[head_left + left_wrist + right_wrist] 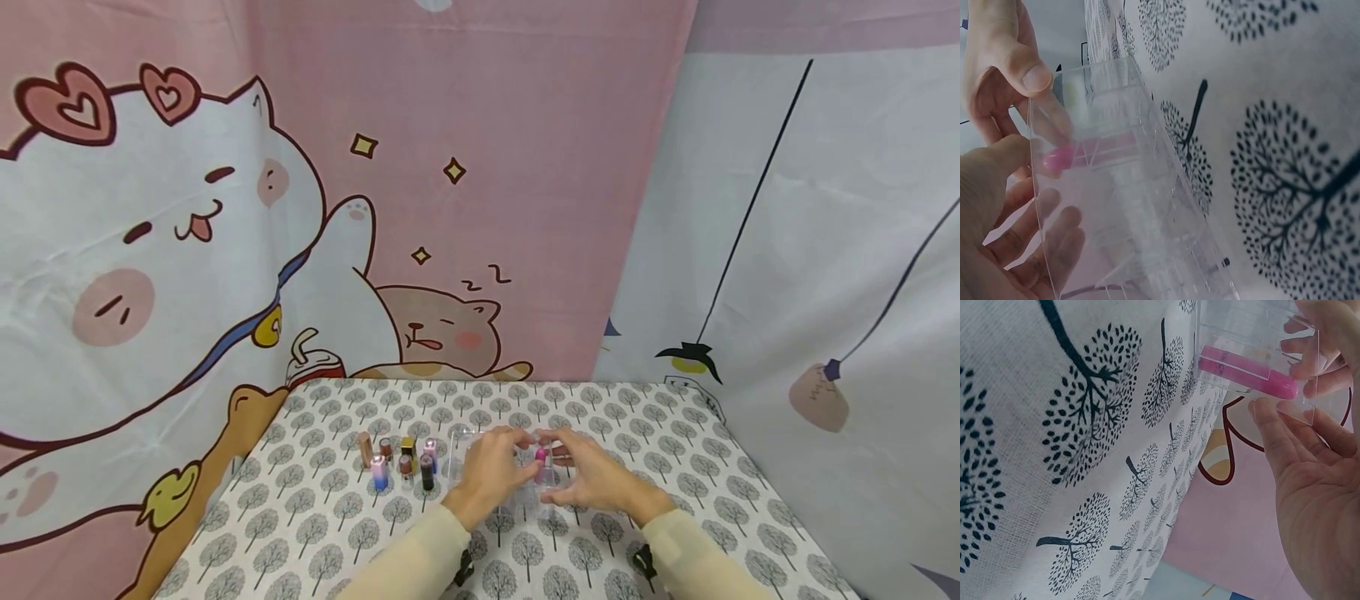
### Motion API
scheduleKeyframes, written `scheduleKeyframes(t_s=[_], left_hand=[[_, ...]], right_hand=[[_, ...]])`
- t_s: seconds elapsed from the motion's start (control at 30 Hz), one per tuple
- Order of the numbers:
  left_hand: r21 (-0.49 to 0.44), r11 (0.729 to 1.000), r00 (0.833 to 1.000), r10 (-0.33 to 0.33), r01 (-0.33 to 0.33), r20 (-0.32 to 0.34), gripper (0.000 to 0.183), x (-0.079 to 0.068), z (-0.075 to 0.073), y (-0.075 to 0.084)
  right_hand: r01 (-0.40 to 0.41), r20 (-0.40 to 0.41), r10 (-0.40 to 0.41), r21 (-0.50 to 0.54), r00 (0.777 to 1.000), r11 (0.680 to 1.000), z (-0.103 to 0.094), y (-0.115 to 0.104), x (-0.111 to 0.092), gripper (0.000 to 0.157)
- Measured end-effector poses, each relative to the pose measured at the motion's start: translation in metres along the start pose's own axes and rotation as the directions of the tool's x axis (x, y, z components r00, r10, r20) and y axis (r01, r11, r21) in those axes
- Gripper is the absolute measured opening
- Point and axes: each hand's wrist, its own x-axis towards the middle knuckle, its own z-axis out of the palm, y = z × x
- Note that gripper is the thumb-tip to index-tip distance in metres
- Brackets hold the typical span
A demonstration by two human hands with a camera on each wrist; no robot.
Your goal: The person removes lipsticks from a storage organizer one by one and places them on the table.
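A clear plastic organizer box (1141,212) with divided compartments stands on the patterned cloth between both hands. Upright in a compartment near its right end is a bright pink lipstick tube (1250,374), its rounded tip above the dividers. Over the box reaches the left hand (491,467), relaxed fingers spread behind the clear wall and fingertips close to the pink tip. At the right end, the right hand (596,475) curves loosely about the box corner, thumb and fingers wide apart. Its thumb (1032,75) overlaps the corner in the left wrist view.
Left of the box stand several lipsticks: a rose-gold tube (365,450), a black and gold one (408,447), a pink-and-blue one (378,473) and a dark one (427,472). The tree-print cloth (330,533) covers the table, and a cartoon curtain (525,208) hangs behind.
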Motion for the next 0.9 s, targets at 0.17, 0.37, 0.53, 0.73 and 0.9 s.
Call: scheduleKeyframes(t_s=[0.17, 0.37, 0.53, 0.73, 0.9], left_hand=[[0.016, 1.0, 1.0, -0.026, 0.026, -0.011, 0.034, 0.001, 0.005, 0.003], [0.107, 0.994, 0.998, -0.03, 0.036, -0.061, 0.027, 0.002, 0.012, 0.005], [0.161, 0.986, 0.995, -0.035, 0.05, -0.098, 0.024, 0.002, 0.016, 0.008], [0.181, 0.981, 0.993, -0.051, 0.07, -0.108, 0.021, 0.003, 0.018, 0.012], [0.157, 0.984, 0.992, -0.071, 0.086, -0.1, 0.017, 0.003, 0.018, 0.014]], right_hand=[[0.009, -0.006, -0.009, -0.016, 1.0, 1.0, 0.001, 0.003, 0.0, 0.108], [0.001, -0.01, -0.001, -0.01, 1.0, 1.0, 0.002, 0.004, 0.001, 0.11], [0.007, -0.01, -0.007, -0.008, 1.0, 1.0, 0.002, 0.004, 0.001, 0.11], [0.027, -0.019, -0.027, -0.014, 0.999, 1.0, 0.003, 0.005, 0.0, 0.109], [0.031, -0.02, -0.031, -0.002, 0.999, 1.0, 0.003, 0.005, -0.001, 0.11]])
